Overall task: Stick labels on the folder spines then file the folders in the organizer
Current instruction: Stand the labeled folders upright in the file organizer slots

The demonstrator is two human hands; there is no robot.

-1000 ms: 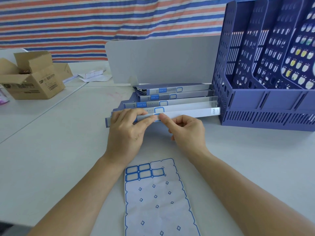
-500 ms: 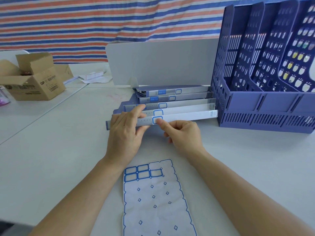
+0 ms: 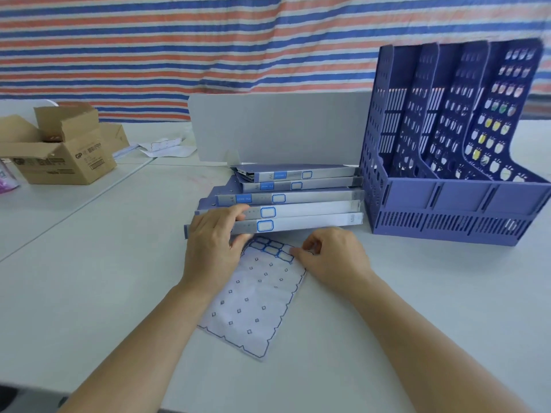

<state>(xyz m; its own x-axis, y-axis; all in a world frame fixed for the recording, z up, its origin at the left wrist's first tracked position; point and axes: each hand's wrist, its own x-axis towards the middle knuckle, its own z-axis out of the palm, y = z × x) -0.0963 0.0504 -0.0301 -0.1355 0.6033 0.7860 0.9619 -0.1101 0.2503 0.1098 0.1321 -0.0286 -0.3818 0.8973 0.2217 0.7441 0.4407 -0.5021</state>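
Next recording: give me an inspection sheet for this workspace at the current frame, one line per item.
Surface: white table, a seam running across its left part.
Job's things: five folders in a stepped stack, each spine bearing a blue-bordered label; label sheet lies tilted in front, only a few labels left at its top; blue organizer to the right, slots seemingly holding no folders.
Clutter: open cardboard box; loose papers; grey board upright behind the stack.
Grip: left hand rests on the lower folders; right hand pinches at the sheet's top edge.
Cables: nothing seen.
Surroundings: striped tarp backdrop.
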